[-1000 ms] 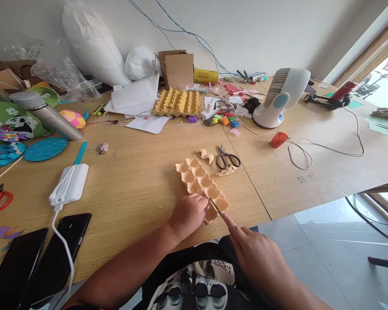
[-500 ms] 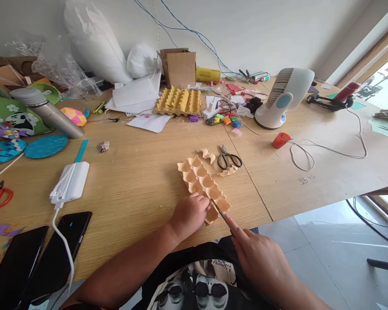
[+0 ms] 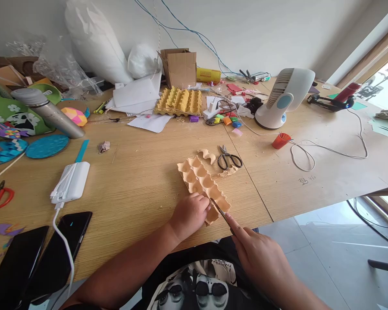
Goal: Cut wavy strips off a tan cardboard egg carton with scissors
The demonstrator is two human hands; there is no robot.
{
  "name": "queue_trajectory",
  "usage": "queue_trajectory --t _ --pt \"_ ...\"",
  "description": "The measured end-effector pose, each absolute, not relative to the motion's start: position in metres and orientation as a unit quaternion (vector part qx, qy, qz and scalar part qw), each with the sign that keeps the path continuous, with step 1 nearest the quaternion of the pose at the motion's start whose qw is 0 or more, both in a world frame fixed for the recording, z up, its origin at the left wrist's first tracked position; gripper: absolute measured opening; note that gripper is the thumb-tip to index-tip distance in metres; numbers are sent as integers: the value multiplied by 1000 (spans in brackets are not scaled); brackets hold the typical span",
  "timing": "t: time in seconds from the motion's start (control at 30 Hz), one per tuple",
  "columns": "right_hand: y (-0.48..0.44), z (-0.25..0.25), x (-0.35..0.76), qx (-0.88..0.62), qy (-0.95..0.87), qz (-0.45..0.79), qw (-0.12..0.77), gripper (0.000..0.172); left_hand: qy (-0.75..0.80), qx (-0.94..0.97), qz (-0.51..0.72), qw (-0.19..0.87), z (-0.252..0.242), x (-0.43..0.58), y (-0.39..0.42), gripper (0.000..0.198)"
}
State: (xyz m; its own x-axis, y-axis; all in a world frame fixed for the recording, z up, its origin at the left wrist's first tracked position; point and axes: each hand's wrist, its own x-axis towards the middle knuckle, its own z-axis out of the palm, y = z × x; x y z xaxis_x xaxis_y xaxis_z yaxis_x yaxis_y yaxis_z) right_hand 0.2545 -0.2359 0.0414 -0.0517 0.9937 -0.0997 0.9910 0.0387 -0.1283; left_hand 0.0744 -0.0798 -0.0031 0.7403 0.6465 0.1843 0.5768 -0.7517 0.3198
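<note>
A long, peach-coloured moulded-pulp egg-tray piece (image 3: pixel 198 176) with two rows of cups lies at a slant on the light wood-grain table (image 3: pixel 142 172), close to the table's front edge and directly before the person. The left hand (image 3: pixel 190 217) rests at the left side of its near end, fingers curled in and holding the tray there; the fingertips are partly hidden. The right hand (image 3: pixel 261 254) is closed around a slim, dark, knife-like tool (image 3: pixel 220 211), the index finger stretched along its back; the other fingers are folded beneath and mostly out of sight. The tool's tip meets the tray between cups, just beside the left hand. Beyond the tray's far right side lie a curved peach pulp scrap (image 3: pixel 207 156) and a pair of black-handled metal scissors (image 3: pixel 232 160), its blades slightly apart, with a ragged peach pulp strip (image 3: pixel 228 171) by its handles. Farther back stands a small red cup (image 3: pixel 280 141) near a white desk fan (image 3: pixel 287 97), and a yellow moulded egg tray (image 3: pixel 179 102) sits before an open brown cardboard box (image 3: pixel 180 69). To the left, a white power bank (image 3: pixel 73 183) lies near two black phones (image 3: pixel 63 237).
</note>
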Motion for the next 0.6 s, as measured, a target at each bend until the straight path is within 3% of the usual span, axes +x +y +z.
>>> queue_trajectory --t 0.6 --pt "-226 44 256 -678 -725 124 3 61 337 925 132 113 -2 75 -81 19"
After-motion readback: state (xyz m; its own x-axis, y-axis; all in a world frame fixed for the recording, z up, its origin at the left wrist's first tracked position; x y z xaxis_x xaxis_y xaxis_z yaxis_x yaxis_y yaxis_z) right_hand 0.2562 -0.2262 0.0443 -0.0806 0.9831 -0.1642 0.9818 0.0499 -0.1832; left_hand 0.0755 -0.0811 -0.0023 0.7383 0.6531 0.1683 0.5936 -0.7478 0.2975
